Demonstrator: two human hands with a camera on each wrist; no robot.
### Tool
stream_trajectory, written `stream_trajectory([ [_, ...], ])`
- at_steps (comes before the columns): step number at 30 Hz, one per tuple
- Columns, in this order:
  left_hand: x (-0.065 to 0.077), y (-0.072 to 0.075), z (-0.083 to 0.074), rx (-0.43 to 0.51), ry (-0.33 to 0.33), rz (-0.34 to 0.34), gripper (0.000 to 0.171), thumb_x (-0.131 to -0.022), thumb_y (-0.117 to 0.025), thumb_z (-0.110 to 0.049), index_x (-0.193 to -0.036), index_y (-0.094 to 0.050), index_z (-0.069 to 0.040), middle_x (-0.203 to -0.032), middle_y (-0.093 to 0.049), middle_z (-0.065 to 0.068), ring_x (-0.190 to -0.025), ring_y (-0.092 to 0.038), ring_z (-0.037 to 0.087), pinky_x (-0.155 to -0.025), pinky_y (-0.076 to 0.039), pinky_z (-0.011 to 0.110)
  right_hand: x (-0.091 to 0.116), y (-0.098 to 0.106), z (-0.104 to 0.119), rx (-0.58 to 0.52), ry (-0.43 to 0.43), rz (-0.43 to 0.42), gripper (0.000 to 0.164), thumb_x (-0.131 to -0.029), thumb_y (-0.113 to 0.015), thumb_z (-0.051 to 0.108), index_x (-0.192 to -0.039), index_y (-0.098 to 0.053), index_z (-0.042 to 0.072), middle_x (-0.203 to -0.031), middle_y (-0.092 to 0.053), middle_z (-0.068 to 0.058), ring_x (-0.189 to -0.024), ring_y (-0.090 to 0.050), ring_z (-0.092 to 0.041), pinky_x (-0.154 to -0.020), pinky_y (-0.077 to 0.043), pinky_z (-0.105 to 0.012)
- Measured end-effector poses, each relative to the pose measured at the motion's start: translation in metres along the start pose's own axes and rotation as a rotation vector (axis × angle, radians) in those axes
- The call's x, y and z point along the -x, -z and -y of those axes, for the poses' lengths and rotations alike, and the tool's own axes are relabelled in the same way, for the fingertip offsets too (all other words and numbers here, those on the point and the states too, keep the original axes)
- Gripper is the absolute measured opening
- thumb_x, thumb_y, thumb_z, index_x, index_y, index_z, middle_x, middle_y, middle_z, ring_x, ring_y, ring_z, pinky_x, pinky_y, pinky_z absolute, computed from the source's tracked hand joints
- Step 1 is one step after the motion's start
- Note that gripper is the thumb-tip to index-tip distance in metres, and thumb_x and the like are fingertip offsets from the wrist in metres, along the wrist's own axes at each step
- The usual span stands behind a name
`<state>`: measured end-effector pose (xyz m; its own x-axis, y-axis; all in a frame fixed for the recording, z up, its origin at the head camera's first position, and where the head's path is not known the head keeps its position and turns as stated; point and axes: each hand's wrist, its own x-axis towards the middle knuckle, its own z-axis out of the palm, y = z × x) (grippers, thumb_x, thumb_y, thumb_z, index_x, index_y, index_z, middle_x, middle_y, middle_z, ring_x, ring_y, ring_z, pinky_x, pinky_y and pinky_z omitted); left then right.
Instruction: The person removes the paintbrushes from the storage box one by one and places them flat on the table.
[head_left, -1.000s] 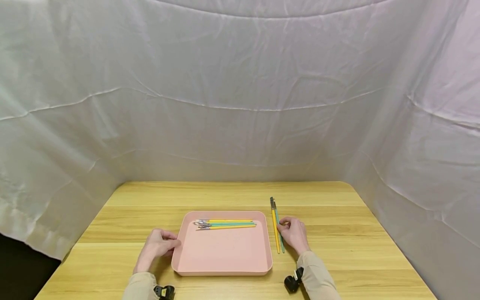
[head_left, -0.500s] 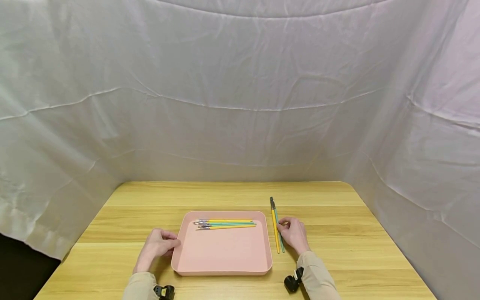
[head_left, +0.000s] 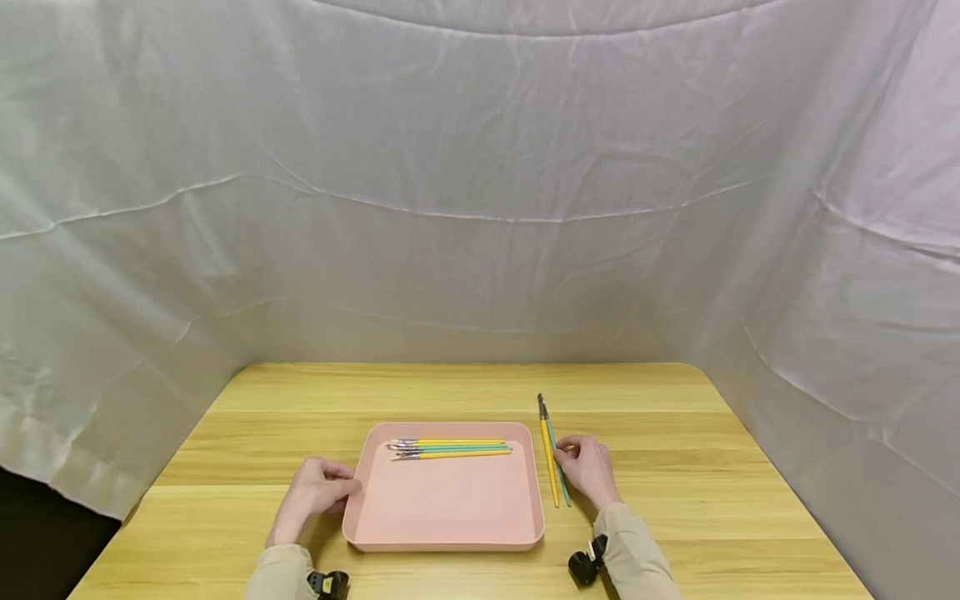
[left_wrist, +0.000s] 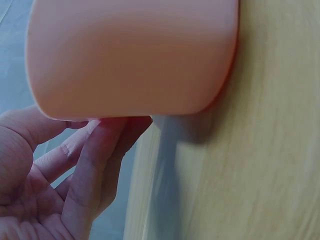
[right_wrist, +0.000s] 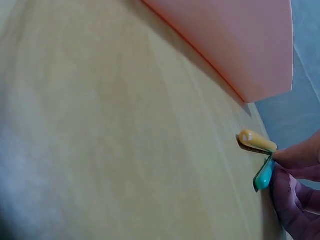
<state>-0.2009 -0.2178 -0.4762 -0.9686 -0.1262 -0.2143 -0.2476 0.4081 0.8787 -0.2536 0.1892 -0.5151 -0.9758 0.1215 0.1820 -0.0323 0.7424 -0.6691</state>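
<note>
My left hand (head_left: 318, 492) grips the left wall of a pink rectangular tray (head_left: 442, 508), thumb at the rim and fingers against the outside. The left wrist view shows those fingertips meeting the tray wall (left_wrist: 135, 65). Just right of the tray, my right hand (head_left: 587, 468) pinches a green paintbrush (head_left: 562, 483) between thumb and fingers. Against it lies a yellow paintbrush (head_left: 550, 458); both have their dark bristles pointing away from me. In the right wrist view the rounded ends of the yellow handle (right_wrist: 255, 140) and green handle (right_wrist: 265, 176) are close to the tabletop.
Inside the tray, near its far wall, several yellow and green paintbrushes (head_left: 450, 450) lie side by side, bristles to the left. The wooden table (head_left: 675, 467) is enclosed by grey cloth (head_left: 480, 275) at the back and sides.
Both brushes beside the tray have shifted slightly, their bristle ends swinging a little left. The yellow brush's flat tip now looks narrower. My left hand and the tray stay put.
</note>
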Motion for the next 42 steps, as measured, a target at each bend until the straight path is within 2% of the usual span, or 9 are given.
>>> stream_trajectory([
  [7, 0.0, 0.0, 0.002, -0.007, -0.001, -0.01, 0.019, -0.077, -0.073, 0.003, -0.093, -0.071, 0.013, -0.074, -0.072, 0.008, -0.064, -0.069, 0.016, -0.059, -0.062, 0.03, 0.0, 0.0, -0.001, -0.006, 0.004, 0.004, 0.016, -0.086, -0.072, 0.014, -0.097, -0.078, 0.004, -0.071, -0.065, -0.002, -0.064, -0.051, -0.011, -0.058, -0.041, -0.024],
  [14, 0.001, 0.0, 0.0, 0.0, -0.003, -0.004, 0.02, -0.077, -0.073, 0.002, -0.094, -0.071, 0.014, -0.075, -0.073, 0.009, -0.064, -0.069, 0.017, -0.059, -0.062, 0.032, 0.0, 0.001, 0.002, -0.055, -0.039, 0.013, 0.016, -0.087, -0.07, 0.012, -0.098, -0.076, 0.002, -0.072, -0.065, -0.004, -0.065, -0.053, -0.012, -0.059, -0.042, -0.024],
  [17, 0.001, 0.0, 0.0, -0.001, -0.01, 0.0, 0.021, -0.077, -0.073, 0.002, -0.094, -0.07, 0.014, -0.075, -0.073, 0.01, -0.065, -0.07, 0.017, -0.06, -0.063, 0.032, 0.0, 0.001, 0.006, -0.075, -0.032, 0.02, 0.017, -0.087, -0.07, 0.011, -0.099, -0.076, 0.002, -0.074, -0.065, -0.003, -0.065, -0.053, -0.011, -0.059, -0.042, -0.023],
  [23, 0.001, 0.0, 0.0, -0.001, -0.005, -0.002, 0.02, -0.077, -0.073, 0.002, -0.094, -0.071, 0.013, -0.075, -0.073, 0.011, -0.064, -0.069, 0.017, -0.059, -0.063, 0.032, -0.002, 0.0, 0.021, -0.181, 0.053, 0.018, 0.018, -0.085, -0.072, 0.005, -0.102, -0.075, 0.0, -0.079, -0.067, -0.004, -0.068, -0.053, -0.008, -0.06, -0.044, -0.017],
  [28, 0.001, 0.001, 0.0, -0.001, -0.002, 0.003, 0.021, -0.077, -0.073, 0.002, -0.095, -0.071, 0.013, -0.076, -0.073, 0.012, -0.065, -0.07, 0.017, -0.06, -0.063, 0.032, -0.003, 0.001, 0.04, -0.275, 0.151, 0.082, 0.016, -0.085, -0.072, -0.001, -0.1, -0.075, -0.001, -0.085, -0.072, -0.009, -0.075, -0.06, -0.01, -0.068, -0.051, -0.017],
  [31, 0.001, 0.001, 0.0, -0.007, 0.003, 0.005, 0.021, -0.078, -0.073, 0.002, -0.095, -0.07, 0.013, -0.077, -0.073, 0.011, -0.065, -0.07, 0.017, -0.06, -0.063, 0.032, -0.004, 0.002, 0.05, -0.269, 0.187, 0.128, 0.015, -0.087, -0.072, 0.0, -0.101, -0.075, -0.001, -0.09, -0.074, -0.008, -0.081, -0.064, -0.013, -0.074, -0.054, -0.02],
  [37, 0.001, 0.001, 0.0, -0.003, 0.004, 0.005, 0.02, -0.078, -0.073, 0.002, -0.095, -0.07, 0.013, -0.076, -0.073, 0.01, -0.065, -0.069, 0.017, -0.06, -0.063, 0.032, -0.009, 0.006, 0.072, -0.208, 0.236, 0.153, 0.015, -0.088, -0.072, 0.002, -0.102, -0.075, 0.005, -0.094, -0.074, -0.006, -0.086, -0.066, -0.017, -0.078, -0.057, -0.028],
  [42, 0.0, 0.001, 0.0, 0.007, -0.001, 0.006, 0.02, -0.078, -0.073, 0.003, -0.095, -0.07, 0.014, -0.076, -0.073, 0.01, -0.065, -0.07, 0.018, -0.061, -0.063, 0.033, -0.014, 0.005, 0.09, -0.188, 0.302, 0.241, 0.015, -0.088, -0.071, 0.001, -0.102, -0.075, 0.001, -0.097, -0.074, -0.01, -0.086, -0.067, -0.019, -0.078, -0.059, -0.031],
])
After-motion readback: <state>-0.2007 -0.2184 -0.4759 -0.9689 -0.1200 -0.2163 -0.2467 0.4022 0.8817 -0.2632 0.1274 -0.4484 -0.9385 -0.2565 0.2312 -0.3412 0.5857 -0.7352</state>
